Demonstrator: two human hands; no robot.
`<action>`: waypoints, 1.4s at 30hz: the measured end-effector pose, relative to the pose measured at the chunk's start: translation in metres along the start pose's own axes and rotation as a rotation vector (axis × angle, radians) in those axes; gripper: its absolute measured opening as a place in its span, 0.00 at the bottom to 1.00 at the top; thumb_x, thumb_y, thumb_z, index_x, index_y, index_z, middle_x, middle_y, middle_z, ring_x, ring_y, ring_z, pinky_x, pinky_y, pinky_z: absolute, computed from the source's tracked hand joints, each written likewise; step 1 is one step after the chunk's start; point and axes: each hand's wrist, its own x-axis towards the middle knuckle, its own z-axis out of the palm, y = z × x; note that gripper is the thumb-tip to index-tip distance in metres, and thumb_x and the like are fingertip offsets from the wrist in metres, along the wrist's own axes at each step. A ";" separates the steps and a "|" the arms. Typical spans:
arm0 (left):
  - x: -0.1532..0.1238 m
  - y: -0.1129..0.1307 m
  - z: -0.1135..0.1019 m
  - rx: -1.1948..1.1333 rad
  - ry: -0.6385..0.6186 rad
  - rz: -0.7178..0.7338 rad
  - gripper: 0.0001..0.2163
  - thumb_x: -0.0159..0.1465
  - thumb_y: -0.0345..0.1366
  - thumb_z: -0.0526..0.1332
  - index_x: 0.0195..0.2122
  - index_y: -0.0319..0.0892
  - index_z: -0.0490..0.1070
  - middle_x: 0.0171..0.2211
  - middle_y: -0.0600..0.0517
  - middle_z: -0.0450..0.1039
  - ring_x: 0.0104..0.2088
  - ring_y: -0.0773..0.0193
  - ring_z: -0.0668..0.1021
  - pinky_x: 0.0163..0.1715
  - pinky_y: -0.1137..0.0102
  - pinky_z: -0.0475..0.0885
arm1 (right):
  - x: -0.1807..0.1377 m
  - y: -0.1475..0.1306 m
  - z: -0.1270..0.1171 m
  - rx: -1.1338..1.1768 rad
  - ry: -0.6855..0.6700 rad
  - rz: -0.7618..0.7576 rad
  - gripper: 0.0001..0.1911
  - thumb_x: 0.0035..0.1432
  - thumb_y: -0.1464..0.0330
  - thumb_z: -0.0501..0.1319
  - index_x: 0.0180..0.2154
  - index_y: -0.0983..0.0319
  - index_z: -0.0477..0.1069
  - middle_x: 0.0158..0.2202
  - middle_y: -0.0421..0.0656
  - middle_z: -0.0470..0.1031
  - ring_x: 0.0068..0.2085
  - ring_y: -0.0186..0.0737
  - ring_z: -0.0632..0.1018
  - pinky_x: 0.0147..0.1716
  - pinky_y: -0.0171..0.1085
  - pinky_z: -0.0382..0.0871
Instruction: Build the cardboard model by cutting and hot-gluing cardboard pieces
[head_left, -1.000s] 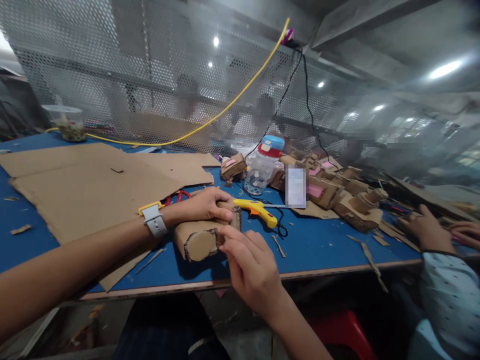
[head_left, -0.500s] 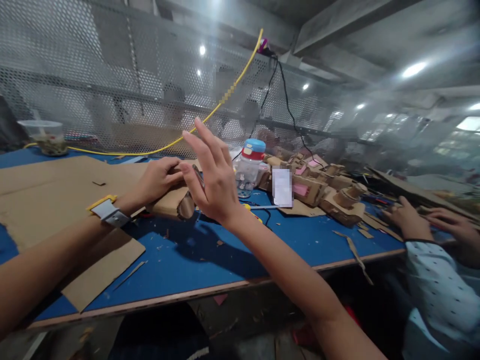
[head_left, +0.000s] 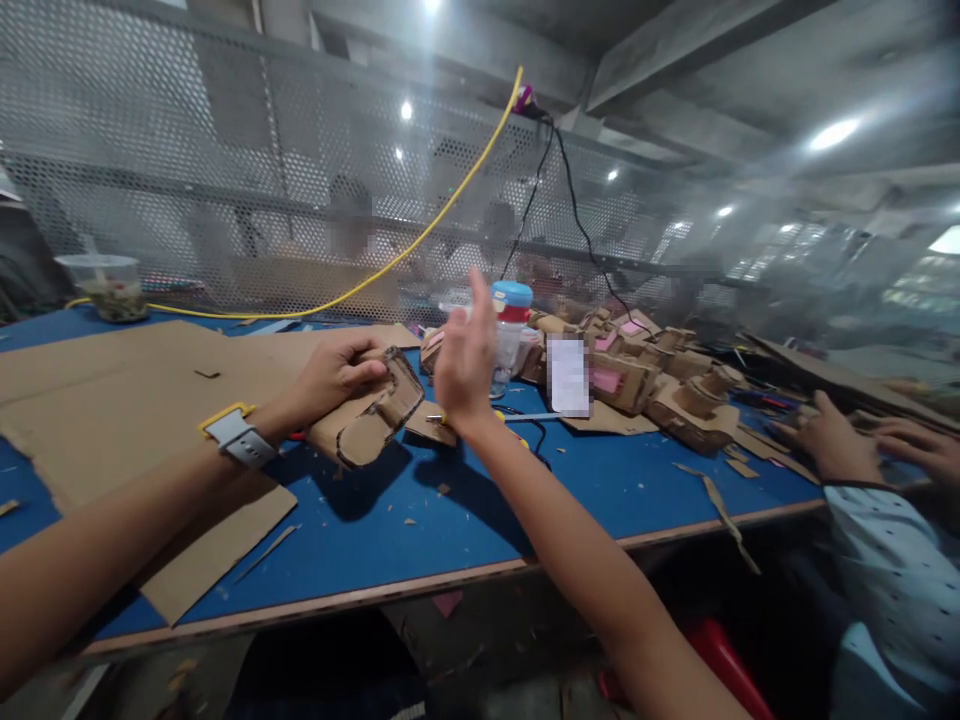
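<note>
My left hand (head_left: 334,372), with a white and yellow watch (head_left: 236,436) on its wrist, grips a folded brown cardboard piece (head_left: 373,417) and holds it tilted above the blue table (head_left: 450,530). Raised just right of that piece, my right hand (head_left: 465,360) has its fingers stretched upward and holds nothing. It stands in front of a clear bottle with a blue and red lid (head_left: 510,330). The yellow glue gun is mostly hidden behind my right wrist.
Large cardboard sheets (head_left: 112,400) cover the table's left half. A heap of small cardboard assemblies (head_left: 660,390) lies at the right. Another person's hands (head_left: 832,445) rest at the far right edge. A plastic cup (head_left: 112,285) stands at back left. Perforated metal screen behind.
My right hand left the cardboard piece, rose with fingers spread, then shifted right toward the bottle. My left hand lifted and tilted the piece off the table.
</note>
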 end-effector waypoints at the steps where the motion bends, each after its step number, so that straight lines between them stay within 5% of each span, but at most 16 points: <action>1: 0.000 0.000 0.002 -0.004 -0.021 0.016 0.14 0.57 0.48 0.54 0.24 0.42 0.65 0.24 0.53 0.68 0.29 0.63 0.69 0.31 0.71 0.64 | -0.005 -0.009 0.002 0.008 -0.039 -0.009 0.28 0.70 0.63 0.40 0.68 0.60 0.40 0.68 0.53 0.51 0.69 0.48 0.53 0.64 0.53 0.55; 10: -0.001 -0.013 0.015 0.009 -0.105 0.126 0.12 0.59 0.40 0.53 0.31 0.39 0.73 0.29 0.52 0.76 0.30 0.64 0.72 0.33 0.72 0.67 | -0.020 -0.045 0.002 0.131 -0.255 0.034 0.28 0.70 0.58 0.38 0.65 0.64 0.50 0.64 0.54 0.60 0.65 0.48 0.61 0.61 0.49 0.57; 14: 0.000 -0.017 0.016 0.004 -0.084 0.106 0.12 0.57 0.40 0.54 0.30 0.39 0.74 0.29 0.52 0.77 0.30 0.63 0.73 0.33 0.71 0.68 | -0.021 -0.048 0.000 0.150 -0.392 0.129 0.27 0.71 0.57 0.36 0.56 0.65 0.63 0.49 0.53 0.75 0.50 0.47 0.76 0.49 0.44 0.66; 18: 0.000 -0.020 0.021 -0.043 -0.087 0.057 0.14 0.56 0.40 0.55 0.31 0.38 0.75 0.30 0.51 0.78 0.31 0.61 0.74 0.34 0.71 0.69 | -0.021 -0.051 -0.002 0.113 -0.498 0.188 0.29 0.71 0.58 0.36 0.40 0.63 0.72 0.34 0.48 0.77 0.35 0.44 0.78 0.38 0.39 0.65; 42: -0.001 -0.010 0.021 -0.051 -0.068 -0.023 0.10 0.53 0.39 0.56 0.27 0.40 0.73 0.28 0.52 0.76 0.32 0.61 0.74 0.37 0.70 0.71 | -0.025 -0.057 -0.008 0.057 -0.466 0.245 0.20 0.70 0.63 0.43 0.37 0.62 0.70 0.34 0.44 0.77 0.34 0.38 0.75 0.34 0.34 0.61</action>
